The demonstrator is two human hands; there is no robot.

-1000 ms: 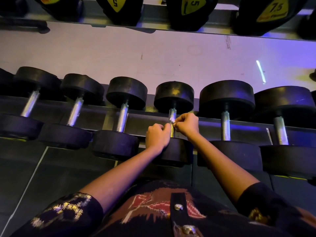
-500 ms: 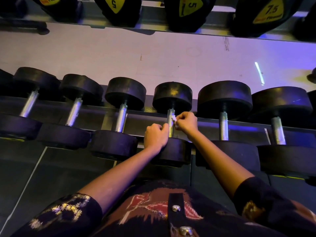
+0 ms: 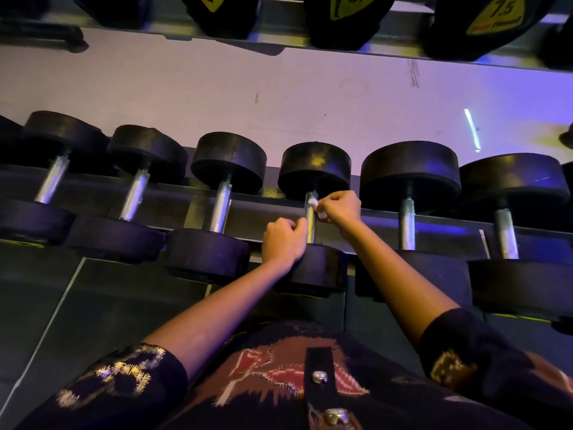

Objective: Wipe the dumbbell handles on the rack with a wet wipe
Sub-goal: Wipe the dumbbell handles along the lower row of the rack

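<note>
A row of black dumbbells with chrome handles lies on the lower rack point(image 3: 266, 209). My right hand point(image 3: 339, 209) pinches a small white wet wipe point(image 3: 313, 202) against the upper part of the middle dumbbell's handle point(image 3: 310, 225). My left hand point(image 3: 283, 243) sits just left of that handle's lower end, fingers curled, its heel resting on the near weight head point(image 3: 322, 268). Whether the left fingers grip the handle is hidden.
Neighbouring handles stand to the left point(image 3: 220, 207) and right point(image 3: 406, 223). An upper shelf point(image 3: 279, 38) holds black dumbbells with yellow labels, one marked 7.5 point(image 3: 493, 17). A pale wall lies between the tiers. Dark floor mats lie below.
My right hand with the wipe has slid up the handle toward the far weight head. The left hand has stayed near the handle's lower end.
</note>
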